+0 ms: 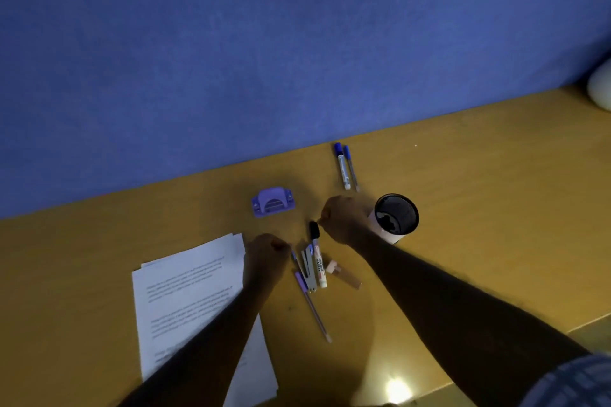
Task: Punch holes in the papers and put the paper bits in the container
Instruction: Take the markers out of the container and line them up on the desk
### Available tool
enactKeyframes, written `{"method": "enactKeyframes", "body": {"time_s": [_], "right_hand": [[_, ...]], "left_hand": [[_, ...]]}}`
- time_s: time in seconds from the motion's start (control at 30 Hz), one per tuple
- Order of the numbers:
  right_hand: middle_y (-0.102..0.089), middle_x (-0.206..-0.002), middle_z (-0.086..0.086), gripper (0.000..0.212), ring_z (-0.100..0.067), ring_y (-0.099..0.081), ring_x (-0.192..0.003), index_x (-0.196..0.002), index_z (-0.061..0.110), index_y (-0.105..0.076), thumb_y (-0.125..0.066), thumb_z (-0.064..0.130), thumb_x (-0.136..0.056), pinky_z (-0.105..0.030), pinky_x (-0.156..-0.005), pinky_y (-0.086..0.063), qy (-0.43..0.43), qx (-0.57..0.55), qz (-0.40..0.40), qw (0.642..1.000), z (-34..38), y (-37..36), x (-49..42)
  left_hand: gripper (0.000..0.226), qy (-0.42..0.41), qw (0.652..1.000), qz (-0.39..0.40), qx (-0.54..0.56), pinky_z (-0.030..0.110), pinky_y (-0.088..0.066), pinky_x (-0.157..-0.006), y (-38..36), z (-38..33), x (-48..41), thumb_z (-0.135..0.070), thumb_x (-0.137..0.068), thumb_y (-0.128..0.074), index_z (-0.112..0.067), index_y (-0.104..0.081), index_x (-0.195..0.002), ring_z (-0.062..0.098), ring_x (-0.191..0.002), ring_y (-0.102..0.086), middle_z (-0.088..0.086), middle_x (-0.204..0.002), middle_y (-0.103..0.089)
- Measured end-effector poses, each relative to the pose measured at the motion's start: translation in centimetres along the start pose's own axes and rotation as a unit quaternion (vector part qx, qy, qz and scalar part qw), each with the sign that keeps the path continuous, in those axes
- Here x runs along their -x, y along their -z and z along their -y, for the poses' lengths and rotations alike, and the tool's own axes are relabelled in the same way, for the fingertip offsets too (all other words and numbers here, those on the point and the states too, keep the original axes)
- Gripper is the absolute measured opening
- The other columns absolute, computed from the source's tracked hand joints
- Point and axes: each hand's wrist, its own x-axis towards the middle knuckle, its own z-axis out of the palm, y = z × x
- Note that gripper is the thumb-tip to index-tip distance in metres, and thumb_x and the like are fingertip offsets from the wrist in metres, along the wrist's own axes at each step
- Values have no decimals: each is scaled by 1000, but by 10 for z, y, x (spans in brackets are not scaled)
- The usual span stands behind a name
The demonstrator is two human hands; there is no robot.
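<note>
Wooden desk (479,192) with a smooth, yellowish top, backed by a fuzzy blue fabric partition (231,59). The hole punch (272,202) is a small purple plastic one with a rounded, ribbed hump, sitting on its own near the partition with nobody touching it. The papers (195,294) are a loose stack of white printed sheets, slightly fanned, lying under the left forearm.

The left hand (266,256) is curled into a fist right at the stack's top corner. The right hand (342,218) is balled up too, knuckles just beside the black cap of a fat white marker (318,256). Can't tell if either one is actually pinching anything, it's too dark and small.

The container (396,219) is a round black mesh cup, upright, just right of the right hand. There's also a stapler (309,268), a thin purple pen (312,306), a tan blocky thing (344,277) and two blue-capped markers (344,166) further back.
</note>
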Motion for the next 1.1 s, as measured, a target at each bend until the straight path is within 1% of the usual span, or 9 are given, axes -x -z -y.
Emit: {"method": "enactKeyframes", "body": {"time_s": [0.1, 0.27, 0.4, 0.5, 0.63, 0.73, 0.87, 0.97, 1.1], "right_hand": [[-62, -119, -13, 40, -28, -58, -109, -115, 3, -63, -51, 36, -96, -32, -82, -45, -31, -45, 51, 997, -3, -19, 10], [-64, -101, -8, 42, -23, -62, -90, -105, 8, -63, -71, 42, -82, -35, -69, -55, -127, -173, 15, 977, 0, -34, 19], [-64, -94, -6, 35, -18, -59, -78, -95, 13, -59, -70, 43, -81, -26, -52, -41, -131, -159, 17, 978, 8, -40, 16], [-63, -90, -3, 29, -17, -61, -76, -96, 15, -59, -69, 39, -83, -26, -52, -44, -146, -161, 33, 976, 12, -45, 14], [-63, -89, 0, 24, -14, -62, -76, -98, 16, -61, -72, 29, -82, -26, -56, -51, -174, -213, 34, 961, 11, -50, 13], [-65, -95, -4, 30, -18, -65, -81, -101, 13, -62, -75, 28, -79, -33, -65, -58, -185, -222, 26, 957, 11, -51, 12], [-65, -92, -4, 38, -18, -64, -79, -100, 12, -60, -78, 34, -74, -29, -57, -52, -192, -210, 28, 958, 15, -47, 11], [-64, -91, -4, 39, -18, -64, -79, -99, 13, -60, -78, 38, -74, -30, -60, -53, -195, -225, 30, 954, 14, -45, 11], [-64, -91, -4, 37, -18, -63, -81, -96, 10, -63, -79, 36, -75, -32, -65, -55, -180, -249, 16, 952, 8, -42, 12]], "left_hand": [[36, 47, 999, -2, 2, 12, -27, -52, -6, 8, 12, -29, -87, -66, -22, -49, -55, 0, -52, -48, -13, -55, -50], [42, 65, 997, -3, 33, 18, -34, -52, -14, 12, 15, -36, -89, -64, -22, -49, -53, 5, -53, -52, -8, -53, -52], [29, 29, 999, 25, -7, 17, -41, -62, -19, 6, 11, -38, -90, -62, -12, -69, -80, 9, -70, -62, -3, -73, -65], [23, 22, 1000, 20, -8, 13, -42, -61, -22, 1, 8, -34, -88, -67, -11, -70, -89, 8, -73, -64, -1, -85, -71], [25, 26, 999, 33, -30, 13, -39, -57, -24, 0, 6, -33, -89, -65, -9, -71, -85, 8, -67, -63, 3, -80, -71], [26, 28, 999, 35, -29, 12, -34, -52, -22, -3, 6, -29, -90, -64, -6, -70, -80, 8, -64, -62, 3, -78, -71], [29, 42, 998, 40, -21, 15, -36, -52, -18, -7, 6, -23, -92, -60, -7, -64, -68, 8, -55, -55, 2, -64, -62], [28, 49, 998, 50, 6, 24, -45, -61, -16, -7, 5, -20, -93, -58, -8, -60, -68, 18, -62, -60, 7, -65, -60], [32, 45, 998, 50, 21, 33, -49, -65, -14, -3, 7, -20, -93, -58, -5, -59, -65, 19, -60, -59, 7, -61, -57]]}}
